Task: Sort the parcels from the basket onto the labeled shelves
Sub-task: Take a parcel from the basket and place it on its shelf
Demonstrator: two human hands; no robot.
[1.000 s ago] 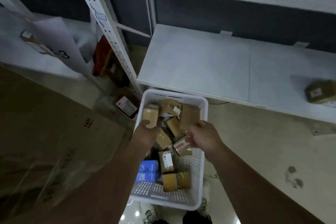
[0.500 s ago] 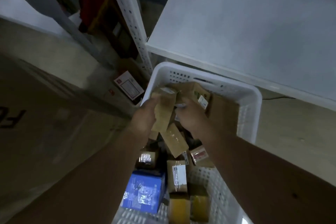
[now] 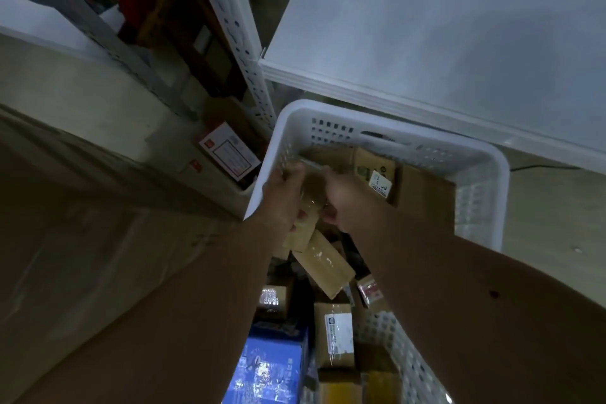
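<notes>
Down at the near end of the white perforated basket, a blue printed box is lying beside a labelled brown carton, with a yellowish parcel just nearer than that carton. Toward the middle of the basket, a taped tan parcel is lying tilted on the heap. Just beyond it, both hands are meeting over a narrow tan parcel inside the basket's left half: the left hand is curling its fingers round the parcel's left side, and the right hand is gripping it from the right, though blur is hiding the fingertips. At the basket's far end, a brown box with a white label is resting against the wall, next to a flat cardboard piece. Left of the basket, a red-and-white labelled package is lying on the floor by the perforated shelf upright. Beyond the basket's far rim, the white shelf board is stretching away.
</notes>
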